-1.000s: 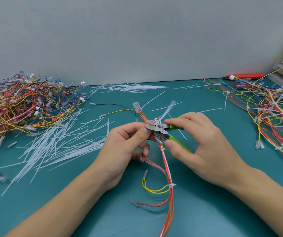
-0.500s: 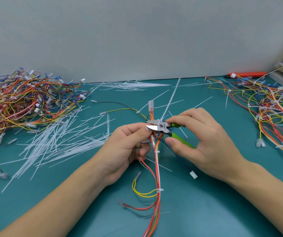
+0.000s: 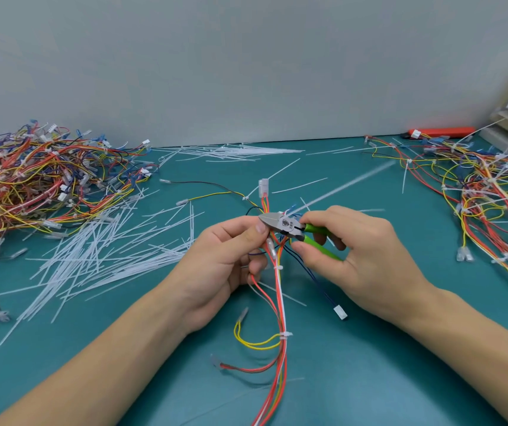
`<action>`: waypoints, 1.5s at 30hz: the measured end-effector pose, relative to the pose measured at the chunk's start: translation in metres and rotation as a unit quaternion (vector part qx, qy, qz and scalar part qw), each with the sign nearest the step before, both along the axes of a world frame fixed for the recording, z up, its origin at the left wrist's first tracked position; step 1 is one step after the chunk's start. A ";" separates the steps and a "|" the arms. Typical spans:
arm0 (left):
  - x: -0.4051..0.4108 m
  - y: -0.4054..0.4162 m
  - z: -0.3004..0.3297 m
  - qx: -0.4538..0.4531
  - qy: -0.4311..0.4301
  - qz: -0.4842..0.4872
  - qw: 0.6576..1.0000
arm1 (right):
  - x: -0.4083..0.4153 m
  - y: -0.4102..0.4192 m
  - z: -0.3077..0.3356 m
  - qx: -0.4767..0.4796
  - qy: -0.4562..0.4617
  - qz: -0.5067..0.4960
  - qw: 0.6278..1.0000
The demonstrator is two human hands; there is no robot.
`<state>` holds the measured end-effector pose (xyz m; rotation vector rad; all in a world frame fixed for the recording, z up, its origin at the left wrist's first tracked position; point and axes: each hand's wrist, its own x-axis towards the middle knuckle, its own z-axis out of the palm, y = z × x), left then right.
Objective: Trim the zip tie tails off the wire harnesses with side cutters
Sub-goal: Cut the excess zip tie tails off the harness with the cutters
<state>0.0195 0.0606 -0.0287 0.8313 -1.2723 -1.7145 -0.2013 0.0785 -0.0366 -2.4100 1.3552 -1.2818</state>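
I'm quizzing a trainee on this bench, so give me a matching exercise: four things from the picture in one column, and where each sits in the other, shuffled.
Things:
1. side cutters
2. cut zip tie tails
3. orange tool
4. wire harness

Places:
A. far right, by the wall
B. in the right hand
C. loose on the mat, left of the hands
D. gripped by the left hand, trailing toward the camera

Pairs: 1-B, 2-C, 3-A, 4-D

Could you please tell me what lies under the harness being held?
Under the harness lie the teal mat and one cut tail crossing beneath it. What the left hand covers cannot be seen.
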 end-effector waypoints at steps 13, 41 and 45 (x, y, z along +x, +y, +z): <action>0.001 -0.001 0.001 0.008 0.017 -0.016 1.000 | -0.001 0.001 -0.007 0.038 -0.034 0.012 0.999; 0.000 0.001 -0.001 -0.008 -0.011 0.007 1.000 | 0.000 0.000 -0.001 0.037 -0.027 0.007 0.999; 0.000 0.001 -0.001 -0.012 -0.010 0.004 1.000 | 0.000 0.000 -0.005 0.033 -0.030 0.000 0.999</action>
